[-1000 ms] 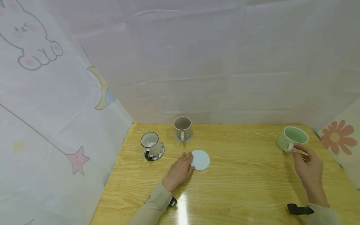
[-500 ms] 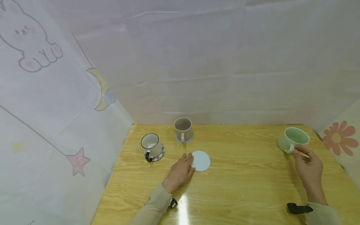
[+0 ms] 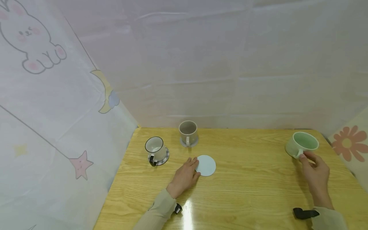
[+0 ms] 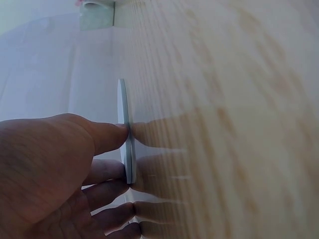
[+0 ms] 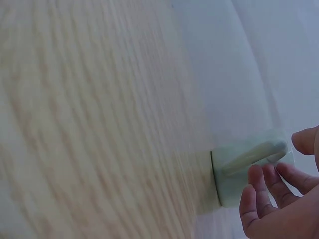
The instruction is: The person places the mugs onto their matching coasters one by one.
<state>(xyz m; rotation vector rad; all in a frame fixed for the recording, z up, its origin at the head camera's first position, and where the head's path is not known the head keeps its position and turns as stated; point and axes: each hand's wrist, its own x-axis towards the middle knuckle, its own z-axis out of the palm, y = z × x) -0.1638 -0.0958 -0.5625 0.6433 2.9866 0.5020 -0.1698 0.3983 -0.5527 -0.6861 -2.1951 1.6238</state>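
A pale blue-white round coaster [image 3: 205, 165] lies flat on the wooden table. My left hand [image 3: 184, 178] holds it at its left edge; in the left wrist view the thumb and fingers meet the rim of the coaster [image 4: 122, 102]. Toward the table's far right corner stands a light green mug [image 3: 294, 147], its handle facing me. My right hand [image 3: 315, 172] pinches that handle, partly hiding it. In the right wrist view, the fingertips are at the handle of the mug [image 5: 232, 191], with the thumb on the other side.
A white black-rimmed mug [image 3: 158, 154] stands on a plaid coaster [image 3: 166, 155] at the left. Behind, a grey-beige mug [image 3: 192, 135] sits on a grey coaster [image 3: 195, 142]. Printed cloth [image 3: 201, 80] walls the table [image 3: 244, 191] at the back and sides.
The head view shifts slightly. The green mug appears a little farther right and closer against my right fingers. My left hand and its coaster stay in place.
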